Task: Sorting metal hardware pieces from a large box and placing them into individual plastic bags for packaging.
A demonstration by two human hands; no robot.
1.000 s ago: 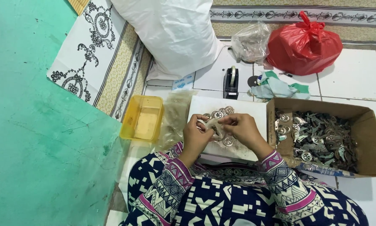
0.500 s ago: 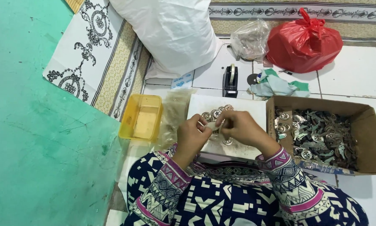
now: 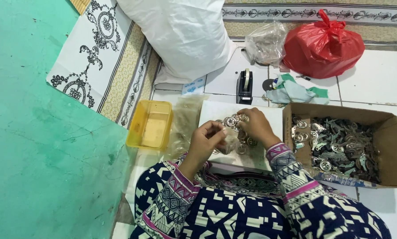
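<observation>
Person seated on tiled floor (image 3: 375,77), both hands over a white board (image 3: 216,113) on lap; L hand (image 3: 206,140) w/ fingers pinched narrow on a small silvery metal piece (image 3: 228,144), held just above board; R hand (image 3: 255,126) curled over a cluster of round metal pieces (image 3: 234,120) lying on board, fingertips touching them, can't tell if it actually grips one; sleeves patterned navy/white/pink.

Just R of board: open cardboard box (image 3: 391,132) w/ heap of same kind of metal parts (image 3: 340,146) inside; L of board: yellow plastic tub (image 3: 149,125), a clear plastic bag (image 3: 186,126) betw. tub & board.

Beyond board: black tape dispenser (image 3: 245,86), green-white cloth (image 3: 295,90), tied red plastic bag (image 3: 324,44), crumpled clear bag (image 3: 265,42) beside it, big white sack (image 3: 185,35); patterned mat (image 3: 105,66) at L, teal wall (image 3: 34,155) along L edge.
</observation>
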